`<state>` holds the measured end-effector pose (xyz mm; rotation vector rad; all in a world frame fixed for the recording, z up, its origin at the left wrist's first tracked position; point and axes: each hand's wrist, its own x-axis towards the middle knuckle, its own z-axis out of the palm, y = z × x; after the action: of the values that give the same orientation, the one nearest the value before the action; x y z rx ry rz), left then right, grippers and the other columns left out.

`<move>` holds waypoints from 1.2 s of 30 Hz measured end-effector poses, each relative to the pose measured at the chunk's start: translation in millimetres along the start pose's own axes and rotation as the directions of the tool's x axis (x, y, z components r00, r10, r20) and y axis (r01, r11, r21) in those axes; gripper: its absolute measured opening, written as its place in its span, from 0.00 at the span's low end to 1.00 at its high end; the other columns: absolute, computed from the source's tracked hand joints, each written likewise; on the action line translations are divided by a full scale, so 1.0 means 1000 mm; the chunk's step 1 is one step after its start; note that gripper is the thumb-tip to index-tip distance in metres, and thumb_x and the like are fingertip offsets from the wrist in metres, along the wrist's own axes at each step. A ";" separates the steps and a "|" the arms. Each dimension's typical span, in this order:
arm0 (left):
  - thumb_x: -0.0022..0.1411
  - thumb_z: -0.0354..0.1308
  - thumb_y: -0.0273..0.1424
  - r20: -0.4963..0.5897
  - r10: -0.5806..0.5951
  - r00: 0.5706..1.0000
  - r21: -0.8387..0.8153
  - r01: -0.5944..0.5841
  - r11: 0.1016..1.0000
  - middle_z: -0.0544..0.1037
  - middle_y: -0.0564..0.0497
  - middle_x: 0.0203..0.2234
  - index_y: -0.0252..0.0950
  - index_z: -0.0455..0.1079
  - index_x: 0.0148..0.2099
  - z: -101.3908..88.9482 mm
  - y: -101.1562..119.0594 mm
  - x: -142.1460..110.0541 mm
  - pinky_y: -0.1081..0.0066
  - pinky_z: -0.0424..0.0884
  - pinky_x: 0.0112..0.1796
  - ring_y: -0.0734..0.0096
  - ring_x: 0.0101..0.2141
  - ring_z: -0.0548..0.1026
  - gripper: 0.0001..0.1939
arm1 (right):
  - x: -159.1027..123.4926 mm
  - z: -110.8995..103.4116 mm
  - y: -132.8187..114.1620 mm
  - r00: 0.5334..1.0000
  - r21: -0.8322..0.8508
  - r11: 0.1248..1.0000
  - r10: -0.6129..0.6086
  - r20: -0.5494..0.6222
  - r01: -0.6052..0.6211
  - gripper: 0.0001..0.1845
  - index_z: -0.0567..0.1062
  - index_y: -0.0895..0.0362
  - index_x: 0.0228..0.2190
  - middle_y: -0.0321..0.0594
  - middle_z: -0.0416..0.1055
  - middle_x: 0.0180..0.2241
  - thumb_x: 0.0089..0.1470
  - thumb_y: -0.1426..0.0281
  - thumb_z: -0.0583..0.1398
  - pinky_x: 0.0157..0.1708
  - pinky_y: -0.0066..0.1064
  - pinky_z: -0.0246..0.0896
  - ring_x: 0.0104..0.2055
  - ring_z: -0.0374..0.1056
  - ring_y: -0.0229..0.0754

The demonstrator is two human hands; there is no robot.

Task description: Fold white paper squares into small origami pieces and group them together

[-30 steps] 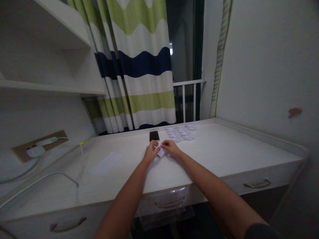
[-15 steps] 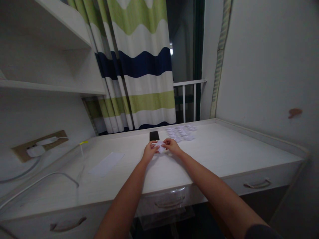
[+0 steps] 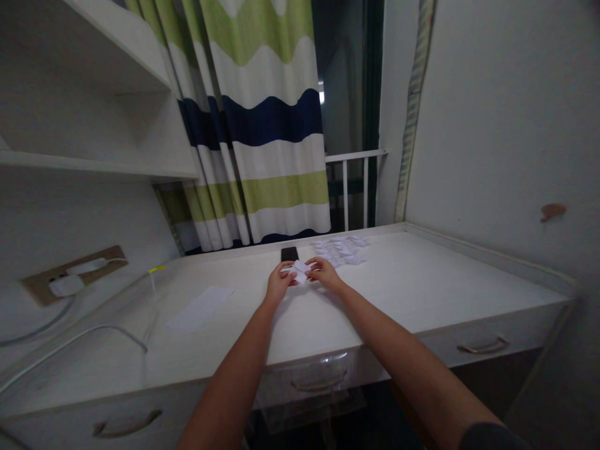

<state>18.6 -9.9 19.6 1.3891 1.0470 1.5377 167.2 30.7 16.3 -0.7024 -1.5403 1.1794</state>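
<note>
Left hand and right hand both pinch small folded white paper, one at each side, over white desk, just in front of black smartphone. Folded paper pieces lie grouped near back edge; these look finished. Held piece seems partly folded, exact stage too small to tell. White paper sheet at left lies flat, apparently not yet folded.

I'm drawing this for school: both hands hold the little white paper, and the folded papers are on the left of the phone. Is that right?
Not quite: the head view shows the folded papers on the right of the phone. The left hand and right hand do hold the little white paper.
</note>
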 end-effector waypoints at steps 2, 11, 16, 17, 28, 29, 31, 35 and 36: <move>0.40 0.62 0.32 -0.002 0.003 1.000 -0.001 -0.003 1.000 0.76 0.50 0.24 0.33 0.65 0.41 0.000 -0.001 0.001 0.70 0.71 0.28 0.71 0.24 0.73 0.23 | 0.000 0.000 -0.001 1.000 0.009 1.000 -0.007 0.005 0.007 0.15 0.67 0.58 0.28 0.29 0.66 0.16 0.31 0.72 0.62 0.20 0.26 0.62 0.19 0.65 0.33; 0.39 0.63 0.33 0.010 -0.044 0.999 -0.027 0.044 0.999 0.75 0.51 0.22 0.32 0.67 0.41 -0.003 -0.001 0.001 0.69 0.72 0.30 0.72 0.24 0.74 0.23 | -0.001 -0.004 0.000 1.000 0.061 0.998 0.013 -0.026 -0.011 0.15 0.66 0.57 0.27 0.28 0.66 0.17 0.31 0.71 0.62 0.21 0.25 0.61 0.19 0.64 0.32; 0.38 0.64 0.33 0.005 -0.032 0.999 -0.036 0.033 0.999 0.75 0.51 0.21 0.31 0.68 0.40 -0.004 -0.001 0.001 0.69 0.72 0.30 0.72 0.23 0.73 0.23 | 0.000 -0.003 0.000 0.999 0.042 0.999 0.030 -0.033 -0.029 0.12 0.67 0.57 0.24 0.29 0.66 0.18 0.30 0.71 0.61 0.21 0.24 0.59 0.20 0.64 0.33; 0.38 0.64 0.34 0.007 -0.028 1.000 -0.037 0.028 0.999 0.75 0.51 0.21 0.31 0.69 0.40 -0.004 -0.001 0.001 0.69 0.72 0.30 0.72 0.23 0.73 0.23 | 0.000 -0.003 0.000 0.999 0.038 0.999 0.030 -0.038 -0.029 0.11 0.67 0.57 0.23 0.29 0.65 0.18 0.30 0.72 0.61 0.21 0.24 0.59 0.20 0.63 0.32; 0.35 0.64 0.30 -0.062 -0.060 0.996 -0.094 0.054 0.994 0.75 0.49 0.22 0.30 0.71 0.25 -0.004 -0.007 0.006 0.68 0.72 0.31 0.72 0.24 0.73 0.12 | -0.003 -0.001 -0.009 0.999 0.008 1.000 0.026 -0.022 -0.026 0.10 0.71 0.58 0.23 0.31 0.67 0.22 0.31 0.78 0.57 0.21 0.22 0.58 0.23 0.64 0.31; 0.35 0.64 0.30 -0.061 -0.064 0.996 -0.096 0.058 0.994 0.75 0.49 0.22 0.30 0.71 0.25 -0.004 -0.007 0.006 0.68 0.72 0.31 0.72 0.24 0.73 0.11 | -0.004 -0.001 -0.009 1.000 0.020 0.999 0.031 0.000 -0.031 0.11 0.72 0.58 0.25 0.32 0.68 0.23 0.32 0.78 0.57 0.22 0.22 0.59 0.23 0.65 0.31; 0.36 0.63 0.29 -0.060 -0.067 0.996 -0.099 0.061 0.993 0.75 0.49 0.22 0.30 0.72 0.25 -0.005 -0.006 0.005 0.67 0.72 0.32 0.72 0.24 0.73 0.10 | -0.005 -0.001 -0.008 0.997 0.048 0.997 0.053 0.055 -0.056 0.13 0.74 0.58 0.28 0.33 0.70 0.23 0.34 0.77 0.56 0.23 0.23 0.60 0.23 0.65 0.32; 0.36 0.63 0.28 -0.055 -0.067 0.996 -0.096 0.062 0.994 0.75 0.49 0.23 0.30 0.72 0.25 -0.005 -0.003 0.003 0.67 0.71 0.34 0.72 0.25 0.73 0.09 | -0.005 0.001 -0.006 0.990 0.110 0.988 0.102 0.094 -0.112 0.11 0.75 0.60 0.26 0.35 0.71 0.20 0.36 0.77 0.56 0.28 0.26 0.64 0.22 0.66 0.32; 0.36 0.63 0.28 -0.054 -0.067 0.996 -0.097 0.062 0.993 0.76 0.49 0.23 0.30 0.72 0.25 -0.005 -0.003 0.002 0.67 0.71 0.34 0.72 0.25 0.73 0.09 | -0.004 0.001 -0.006 0.990 0.122 0.985 0.109 0.090 -0.119 0.11 0.75 0.60 0.25 0.35 0.71 0.20 0.36 0.78 0.56 0.28 0.27 0.64 0.22 0.66 0.31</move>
<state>13.9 -7.3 17.7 1.2415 1.0291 1.5671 168.3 24.7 20.1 -0.6715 -1.4943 1.3948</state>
